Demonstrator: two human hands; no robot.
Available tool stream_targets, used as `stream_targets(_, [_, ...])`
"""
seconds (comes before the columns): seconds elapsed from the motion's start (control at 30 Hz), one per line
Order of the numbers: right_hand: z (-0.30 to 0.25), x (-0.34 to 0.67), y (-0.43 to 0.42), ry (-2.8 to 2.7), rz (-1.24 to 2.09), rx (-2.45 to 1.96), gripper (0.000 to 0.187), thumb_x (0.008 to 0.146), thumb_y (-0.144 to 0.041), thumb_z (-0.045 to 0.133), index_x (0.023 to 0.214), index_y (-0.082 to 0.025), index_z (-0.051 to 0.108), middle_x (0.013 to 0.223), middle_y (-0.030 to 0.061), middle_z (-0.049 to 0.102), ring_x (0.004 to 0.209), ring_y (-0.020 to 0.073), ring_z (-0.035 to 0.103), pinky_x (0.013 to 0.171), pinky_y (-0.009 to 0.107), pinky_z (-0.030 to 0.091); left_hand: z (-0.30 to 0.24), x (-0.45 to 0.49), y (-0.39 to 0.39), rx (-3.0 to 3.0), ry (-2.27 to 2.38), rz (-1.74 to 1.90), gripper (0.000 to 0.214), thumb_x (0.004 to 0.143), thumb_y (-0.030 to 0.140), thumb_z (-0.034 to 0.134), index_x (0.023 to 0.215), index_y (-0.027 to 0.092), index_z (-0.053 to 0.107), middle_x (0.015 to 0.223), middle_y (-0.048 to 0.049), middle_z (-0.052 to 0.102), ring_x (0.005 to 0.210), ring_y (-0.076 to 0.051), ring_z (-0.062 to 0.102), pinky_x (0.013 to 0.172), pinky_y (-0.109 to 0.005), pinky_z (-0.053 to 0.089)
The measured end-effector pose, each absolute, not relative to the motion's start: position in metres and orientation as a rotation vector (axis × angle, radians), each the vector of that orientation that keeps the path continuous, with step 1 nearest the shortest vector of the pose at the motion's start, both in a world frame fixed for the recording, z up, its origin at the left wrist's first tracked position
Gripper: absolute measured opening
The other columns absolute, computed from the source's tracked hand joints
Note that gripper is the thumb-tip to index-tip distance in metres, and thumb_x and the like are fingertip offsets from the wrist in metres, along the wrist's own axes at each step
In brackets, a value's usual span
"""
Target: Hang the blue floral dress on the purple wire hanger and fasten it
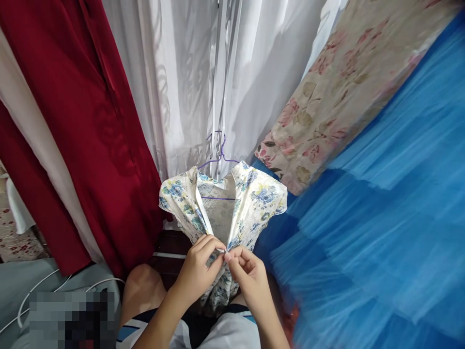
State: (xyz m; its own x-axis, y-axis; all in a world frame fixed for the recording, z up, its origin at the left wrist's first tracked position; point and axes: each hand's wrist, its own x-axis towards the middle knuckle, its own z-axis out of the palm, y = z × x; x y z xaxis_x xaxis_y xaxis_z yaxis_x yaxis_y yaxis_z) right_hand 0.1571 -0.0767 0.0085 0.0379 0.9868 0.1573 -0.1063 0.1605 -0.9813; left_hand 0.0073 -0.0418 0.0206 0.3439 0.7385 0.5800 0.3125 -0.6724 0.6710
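Observation:
A small white dress with blue and yellow flowers [254, 201] hangs on a purple wire hanger [219, 157] in front of me. Its front opening is spread apart at the top. My left hand [198, 269] and my right hand [249, 274] meet at the middle of the dress front, fingertips almost touching. Both pinch the two edges of the opening together around a small white fastening [221, 250], too small to name for sure.
A dark red curtain [83, 121] hangs at the left and a sheer white curtain [181, 82] behind the dress. Blue tulle fabric [381, 232] fills the right side, with a beige floral cloth [345, 82] above it. My knee [143, 288] and white cables [43, 286] are at the lower left.

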Motion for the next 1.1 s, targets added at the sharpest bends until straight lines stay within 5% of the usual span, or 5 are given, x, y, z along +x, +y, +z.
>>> stream_targets(0.27, [-0.001,0.16,-0.072,-1.319,0.923,-1.082,0.014,0.086,-0.031,0.066,0.092,-0.02,0.06,0.086,0.0023,0.058,0.081,0.0186,0.053,0.074,0.028,0.042,0.022,0.013,-0.045,2.159,0.931,1.27,0.009,0.093,0.012,0.048,0.09,0.02,0.052,0.093,-0.0046,0.056,0.094,-0.019,0.053,0.086,-0.033,0.042])
stream_targets(0.83, [-0.005,0.148,-0.073,-1.354,0.854,-1.111,0.026,0.091,-0.035,0.061,0.072,-0.02,0.049,0.069,-0.0015,0.047,0.067,0.0157,0.043,0.065,0.028,0.037,0.011,0.015,-0.03,2.02,0.911,1.725,0.02,0.088,0.015,0.063,0.096,0.027,0.076,0.107,-0.0071,0.069,0.092,-0.02,0.065,0.081,-0.034,0.053])
stream_targets(1.1, [-0.012,0.15,-0.073,-1.357,0.844,-1.15,0.029,0.09,-0.038,0.061,0.071,-0.021,0.048,0.067,-0.0018,0.046,0.067,0.0159,0.043,0.064,0.027,0.036,0.065,0.018,0.039,2.145,0.954,1.848,0.011,0.088,0.023,0.065,0.092,0.024,0.075,0.097,-0.005,0.067,0.099,-0.021,0.061,0.092,-0.038,0.05])
